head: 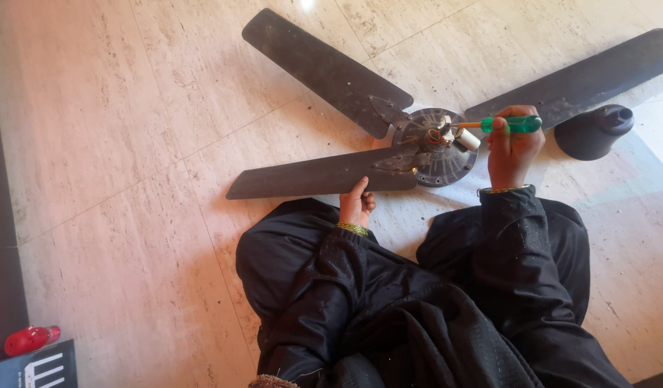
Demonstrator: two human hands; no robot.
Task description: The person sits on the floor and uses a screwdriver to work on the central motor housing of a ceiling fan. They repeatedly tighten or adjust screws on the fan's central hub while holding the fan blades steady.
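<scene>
— What's lying on the pale stone-tile floor (116,144)?

— A dark three-bladed ceiling fan (389,136), flat on the tiles, far from the seated person and a bit right of the middle. One blade runs far-left, one far-right, one points left just in front of the knees. Its round metal hub (435,151) sits where the blades meet, with copper-coloured wires and a small white cylinder exposed on top.

— And the hands?

— The right hand (512,147) is just right of the hub, fingers clenched around the green translucent handle of a screwdriver (514,124). The tool lies roughly level, its orange shaft pointing left toward the wiring at the hub's centre. Whether the tip touches anything is too small to tell.

— The left hand?

— The left hand (356,203) is at the near edge of the left-pointing blade, close to the hub. The fingers are curled and the thumb rests against the blade's edge; they hold nothing that shows, and I cannot tell how firmly they press.

— Anything else around?

— A dark bell-shaped fan cover (594,131) stands on the floor right of the hub, just beside the right hand, under the far-right blade. At the near left corner lie a small red bottle-shaped object (29,339) and a dark booklet (33,366), well apart from the fan. The person wears black sleeves with gold cuffs.
</scene>
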